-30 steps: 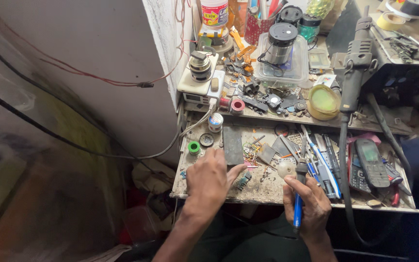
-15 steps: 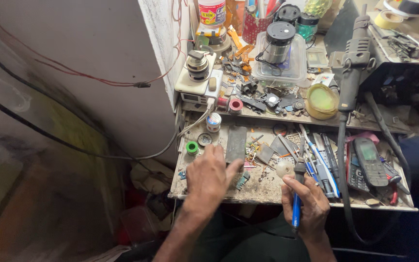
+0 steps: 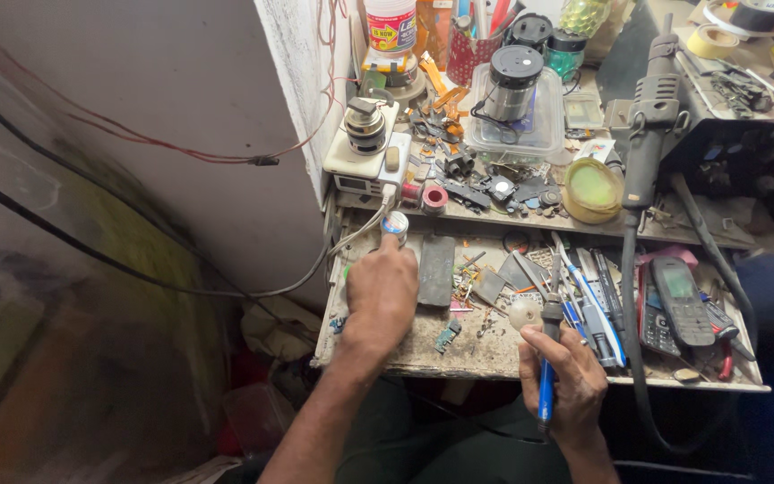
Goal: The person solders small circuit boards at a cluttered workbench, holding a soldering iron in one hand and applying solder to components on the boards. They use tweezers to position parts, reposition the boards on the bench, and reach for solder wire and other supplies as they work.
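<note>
1. Left hand [image 3: 381, 296] sits in the lower middle of the frame, palm down over the cluttered workbench [image 3: 459, 354]. Its fingertips pinch a small round tin [image 3: 395, 222] with a blue rim, just above the hand near the bench's upper left corner.
2. Right hand [image 3: 569, 387] is lower right of centre, fingers wrapped tight around a blue-handled soldering iron [image 3: 546, 376]. The handle points down toward the bottom edge, the tip points up toward the bench.
3. Just right of the left hand lies a dark flat phone back [image 3: 436, 269]. A tiny green circuit board [image 3: 446, 336] lies between the two hands.
4. Further right on the bench there's a grey keypad phone [image 3: 679, 300], next to a bunch of pens and tweezers.
5. Upper part of the frame: a shelf with a yellow-green round tub [image 3: 591, 188], a clear plastic box [image 3: 512, 125] and a black rotary tool [image 3: 649, 125].
</note>
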A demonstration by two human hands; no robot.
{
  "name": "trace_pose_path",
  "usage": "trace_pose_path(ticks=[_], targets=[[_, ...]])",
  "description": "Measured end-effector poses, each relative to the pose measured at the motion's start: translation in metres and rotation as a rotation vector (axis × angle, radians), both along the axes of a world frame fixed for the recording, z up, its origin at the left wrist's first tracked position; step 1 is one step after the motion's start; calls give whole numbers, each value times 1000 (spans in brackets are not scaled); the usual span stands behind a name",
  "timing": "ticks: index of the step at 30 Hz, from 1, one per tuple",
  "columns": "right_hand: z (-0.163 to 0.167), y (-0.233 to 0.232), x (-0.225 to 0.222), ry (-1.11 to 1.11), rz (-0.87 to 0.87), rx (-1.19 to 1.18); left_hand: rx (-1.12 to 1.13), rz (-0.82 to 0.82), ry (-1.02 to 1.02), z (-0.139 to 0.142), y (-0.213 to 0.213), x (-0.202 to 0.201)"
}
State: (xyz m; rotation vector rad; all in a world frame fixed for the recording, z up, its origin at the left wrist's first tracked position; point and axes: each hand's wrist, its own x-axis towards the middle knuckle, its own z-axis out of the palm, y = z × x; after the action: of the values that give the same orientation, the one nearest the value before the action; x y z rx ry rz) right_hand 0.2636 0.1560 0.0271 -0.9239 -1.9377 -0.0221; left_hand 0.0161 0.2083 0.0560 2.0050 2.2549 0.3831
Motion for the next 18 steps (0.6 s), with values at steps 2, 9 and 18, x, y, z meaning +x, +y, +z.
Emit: trace_pose_path(ticks=[2,9,18], targets=[[0,0,0,-2,1,-12,-18,31,1,-2,2,3],[4,2,0,6,8,6,-29,-17,4,1,11,1],[2,2,2,6,-5,1,149,-19,-220,29,-6,-3]])
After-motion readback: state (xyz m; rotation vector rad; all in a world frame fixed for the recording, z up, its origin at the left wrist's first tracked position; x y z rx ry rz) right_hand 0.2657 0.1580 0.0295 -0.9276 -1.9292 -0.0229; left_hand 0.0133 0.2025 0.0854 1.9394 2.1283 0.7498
